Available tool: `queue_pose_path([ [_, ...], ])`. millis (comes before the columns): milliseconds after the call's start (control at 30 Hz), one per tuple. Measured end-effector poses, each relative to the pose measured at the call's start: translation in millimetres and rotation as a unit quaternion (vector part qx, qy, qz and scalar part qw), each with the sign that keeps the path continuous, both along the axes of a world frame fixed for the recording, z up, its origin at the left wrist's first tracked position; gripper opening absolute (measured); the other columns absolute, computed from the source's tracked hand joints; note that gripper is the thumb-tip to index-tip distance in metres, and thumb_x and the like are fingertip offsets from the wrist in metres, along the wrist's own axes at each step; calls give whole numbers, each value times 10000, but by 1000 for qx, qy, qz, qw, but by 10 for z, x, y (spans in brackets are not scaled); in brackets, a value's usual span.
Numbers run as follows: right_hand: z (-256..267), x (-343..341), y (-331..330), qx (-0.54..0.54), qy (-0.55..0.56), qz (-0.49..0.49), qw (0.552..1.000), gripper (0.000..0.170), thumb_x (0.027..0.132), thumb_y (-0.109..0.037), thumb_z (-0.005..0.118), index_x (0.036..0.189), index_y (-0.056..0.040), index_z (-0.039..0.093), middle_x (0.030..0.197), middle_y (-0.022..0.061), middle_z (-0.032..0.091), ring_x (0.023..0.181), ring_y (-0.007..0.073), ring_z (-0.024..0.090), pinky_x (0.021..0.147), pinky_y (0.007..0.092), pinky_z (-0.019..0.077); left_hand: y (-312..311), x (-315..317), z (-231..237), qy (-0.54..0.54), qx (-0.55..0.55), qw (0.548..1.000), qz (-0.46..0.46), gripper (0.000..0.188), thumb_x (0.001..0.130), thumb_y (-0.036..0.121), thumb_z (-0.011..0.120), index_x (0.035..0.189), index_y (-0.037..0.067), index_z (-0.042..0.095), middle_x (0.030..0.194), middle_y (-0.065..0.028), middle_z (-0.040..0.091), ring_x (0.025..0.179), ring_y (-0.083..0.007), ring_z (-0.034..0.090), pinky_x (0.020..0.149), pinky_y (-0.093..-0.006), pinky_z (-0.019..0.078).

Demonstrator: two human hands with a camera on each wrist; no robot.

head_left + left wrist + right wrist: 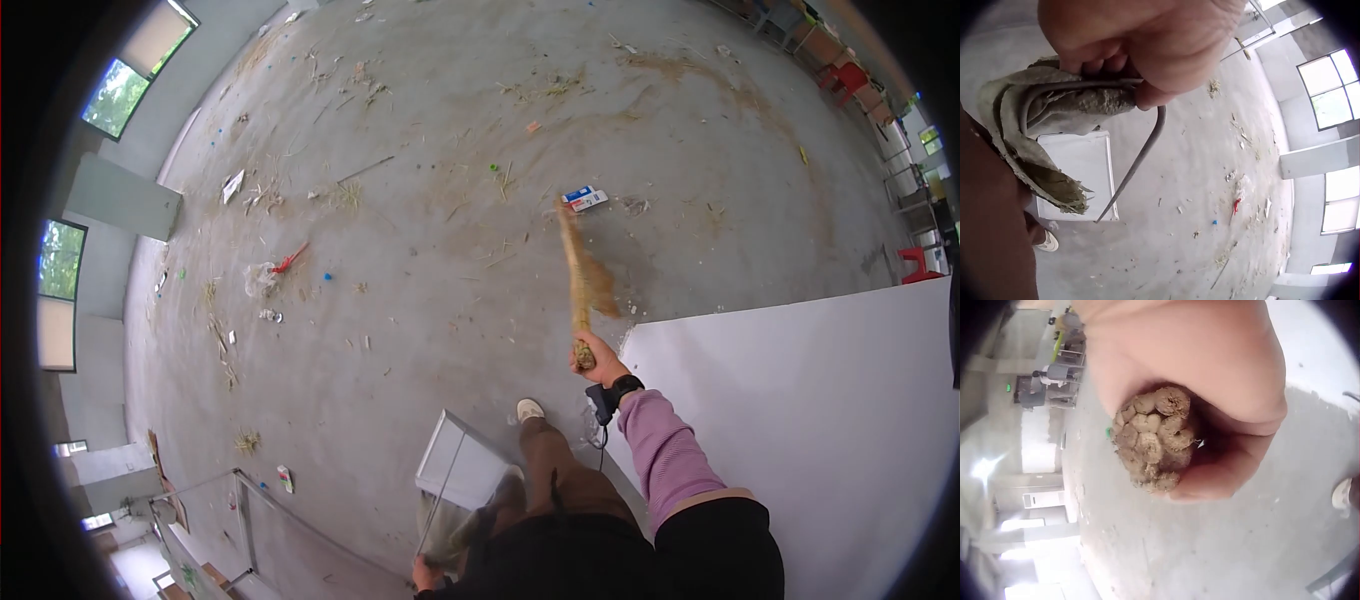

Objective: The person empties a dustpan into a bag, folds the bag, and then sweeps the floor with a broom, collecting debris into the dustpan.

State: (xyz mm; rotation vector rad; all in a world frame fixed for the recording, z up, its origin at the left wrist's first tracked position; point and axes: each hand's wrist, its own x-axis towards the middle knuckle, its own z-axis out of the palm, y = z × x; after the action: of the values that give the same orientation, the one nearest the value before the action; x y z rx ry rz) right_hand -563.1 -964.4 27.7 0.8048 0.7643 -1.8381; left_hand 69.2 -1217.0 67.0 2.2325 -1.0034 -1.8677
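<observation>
Broom (pixel 576 275), clenched by its bundled near end (pixel 1147 437) in the right hand (pixel 600 362), with the long axis pointing away from the grip, far and slightly left, to just beside a blue-and-white box (pixel 590 201); contact there impossible to tell. Nearer and left of the broom, a dustpan (pixel 475 472), held by its wire handle (pixel 1129 175) in the left hand (pixel 425 574).

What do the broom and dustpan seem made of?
The broom looks like dry plant stalks, matte and rough: cut round ends show at its butt. The dustpan looks smooth and pale, with crisp thin edges; perhaps sheet metal, possibly plastic.
</observation>
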Motion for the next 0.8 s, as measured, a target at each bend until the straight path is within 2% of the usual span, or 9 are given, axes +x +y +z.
queue_pose_path([
  [100,278,-45,-125,-39,7,15,999,232,804,-267,558,829,-50,480,609,40,488,478,146,463,420,265,377,23,14,-170,-14,-85,993,-77,404,841,358,403,815,-25,528,761,-91,552,723,-187,571,632,-348,459],
  [200,618,-7,-149,-60,46,19,997,256,806,-271,552,885,-36,488,621,32,494,483,133,469,417,255,375,94,-85,-21,-7,-33,999,-22,293,793,272,491,873,-6,541,777,-120,583,751,-244,591,656,-356,464],
  [233,720,27,-155,-65,62,21,996,265,806,-273,551,901,-33,490,623,30,496,484,129,472,416,252,375,107,-124,77,-71,-124,963,-229,268,766,240,518,897,8,543,791,-131,589,760,-269,590,660,-365,464],
  [300,860,129,-153,-42,69,20,997,262,801,-277,556,893,-40,493,613,42,499,479,150,484,410,275,384,164,-202,292,-188,-277,735,-589,274,712,176,571,945,35,547,820,-154,602,778,-320,588,669,-381,464],
  [400,962,366,-156,23,82,40,996,233,800,-265,552,873,-51,491,605,35,491,480,151,483,417,279,381,252,-92,180,-193,-280,774,-534,337,639,91,601,970,74,545,844,-181,599,802,-380,566,675,-415,457],
  [467,910,525,-148,64,70,56,994,209,797,-257,553,843,-65,485,598,37,487,475,157,479,419,289,382,254,161,-295,-113,-218,911,-330,304,649,86,592,948,72,543,820,-185,599,788,-383,567,664,-423,452],
  [533,767,645,-175,51,27,54,997,186,786,-246,560,783,-84,468,591,36,477,479,162,474,423,295,377,313,292,-393,-84,-186,949,-240,269,657,82,583,923,71,543,800,-189,598,782,-387,566,649,-430,444],
  [667,547,1094,-428,57,-21,91,994,182,771,-239,571,756,-93,463,586,31,466,488,160,467,428,292,372,310,307,-257,-115,-194,936,-269,208,669,73,571,876,67,552,770,-196,588,759,-397,554,613,-437,420],
  [800,587,1484,-773,-2,-43,124,991,178,781,-238,566,764,-95,463,585,51,477,487,178,483,421,313,389,321,-103,408,-47,-72,992,93,182,659,32,555,839,62,556,757,-214,561,717,-414,519,594,-429,402],
])
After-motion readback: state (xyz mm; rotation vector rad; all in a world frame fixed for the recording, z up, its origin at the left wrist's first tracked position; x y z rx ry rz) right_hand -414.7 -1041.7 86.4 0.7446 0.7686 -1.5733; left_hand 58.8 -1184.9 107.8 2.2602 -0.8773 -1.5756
